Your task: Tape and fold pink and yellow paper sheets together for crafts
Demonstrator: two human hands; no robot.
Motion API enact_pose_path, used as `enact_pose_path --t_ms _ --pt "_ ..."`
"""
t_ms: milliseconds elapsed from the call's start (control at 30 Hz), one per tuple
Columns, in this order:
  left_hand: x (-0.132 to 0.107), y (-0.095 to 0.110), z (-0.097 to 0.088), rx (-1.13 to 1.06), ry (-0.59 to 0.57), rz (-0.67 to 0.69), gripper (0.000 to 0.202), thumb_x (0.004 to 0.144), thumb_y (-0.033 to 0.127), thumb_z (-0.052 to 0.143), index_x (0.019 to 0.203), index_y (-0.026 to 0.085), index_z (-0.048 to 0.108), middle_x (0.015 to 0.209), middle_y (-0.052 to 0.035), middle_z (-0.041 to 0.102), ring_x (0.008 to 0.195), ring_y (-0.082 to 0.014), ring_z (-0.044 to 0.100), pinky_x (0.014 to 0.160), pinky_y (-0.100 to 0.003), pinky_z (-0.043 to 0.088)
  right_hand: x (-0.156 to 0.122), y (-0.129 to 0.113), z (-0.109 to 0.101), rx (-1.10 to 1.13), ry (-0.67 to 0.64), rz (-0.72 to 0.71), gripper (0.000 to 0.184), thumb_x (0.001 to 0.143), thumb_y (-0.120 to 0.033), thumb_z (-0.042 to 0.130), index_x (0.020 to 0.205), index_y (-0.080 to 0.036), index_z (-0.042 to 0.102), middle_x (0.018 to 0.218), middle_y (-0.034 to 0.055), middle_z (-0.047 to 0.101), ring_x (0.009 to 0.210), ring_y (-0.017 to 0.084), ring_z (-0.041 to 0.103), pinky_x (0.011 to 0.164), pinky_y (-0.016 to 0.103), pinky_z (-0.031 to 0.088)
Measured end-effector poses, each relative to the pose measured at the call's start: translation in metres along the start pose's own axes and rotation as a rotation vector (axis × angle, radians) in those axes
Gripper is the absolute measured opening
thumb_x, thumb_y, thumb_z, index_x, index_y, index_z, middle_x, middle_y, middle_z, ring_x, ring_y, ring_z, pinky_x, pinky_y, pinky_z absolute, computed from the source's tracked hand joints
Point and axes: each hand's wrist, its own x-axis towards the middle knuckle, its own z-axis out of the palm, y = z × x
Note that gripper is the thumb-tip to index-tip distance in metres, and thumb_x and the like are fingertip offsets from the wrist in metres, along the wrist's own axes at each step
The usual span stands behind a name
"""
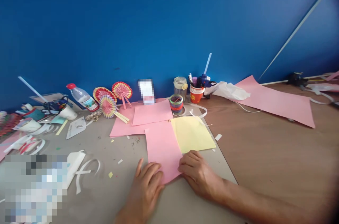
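Note:
A sheet of pink paper (162,146) lies on the table in front of me, its near edge slightly lifted. My left hand (147,185) is at its near left corner, index finger and thumb closed on the edge and the little finger sticking up. At the near right edge, my right hand (196,173) has its fingers bent together on the paper. Partly under the pink sheet's right side is a yellow sheet (194,134). Behind it are more pink sheets (152,113).
Folded paper fans (122,91), a bottle (83,97), a tape roll stack (176,104), a lidded jar (180,88) and a red cup of tools (196,94) line the blue wall. A large pink sheet (275,100) lies right. White strips (79,178) and scraps lie left.

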Motion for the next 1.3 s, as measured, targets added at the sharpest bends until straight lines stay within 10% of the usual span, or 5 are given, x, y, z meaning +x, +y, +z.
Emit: enact_pose_path --t_ms 233,633,1300 --pt "-0.037 -0.004 0.010 0.038 -0.062 0.026 0.024 0.088 0.007 0.046 0.104 0.020 0.058 0.117 -0.0063 0.064 0.117 -0.0192 0.055 0.114 -0.047 0.025 -0.018 -0.006 0.001 -0.148 -0.051 -0.042 0.011 0.084 -0.012 0.050 0.078 -0.017 0.057 0.089 0.0077 0.058 0.080 0.019 0.048 0.077 0.037 0.037" --pt "-0.036 0.003 0.016 -0.088 0.008 -0.072 0.019 0.091 0.008 0.043 0.098 0.019 0.056 0.110 -0.0090 0.066 0.109 -0.0208 0.059 0.097 -0.040 0.046 -0.017 -0.008 0.001 -0.080 -0.089 -0.036 0.023 0.083 -0.003 0.039 0.074 -0.017 0.054 0.077 0.0054 0.054 0.073 0.017 0.044 0.075 0.035 0.037" --pt "-0.037 0.006 0.017 -0.103 0.053 -0.072 0.022 0.088 0.002 0.043 0.094 0.018 0.055 0.109 -0.0081 0.067 0.109 -0.0193 0.059 0.093 -0.037 0.044 -0.015 -0.014 0.000 -0.050 -0.164 -0.019 0.007 0.084 -0.016 0.051 0.080 -0.017 0.057 0.084 0.0064 0.056 0.079 0.019 0.045 0.077 0.038 0.038"
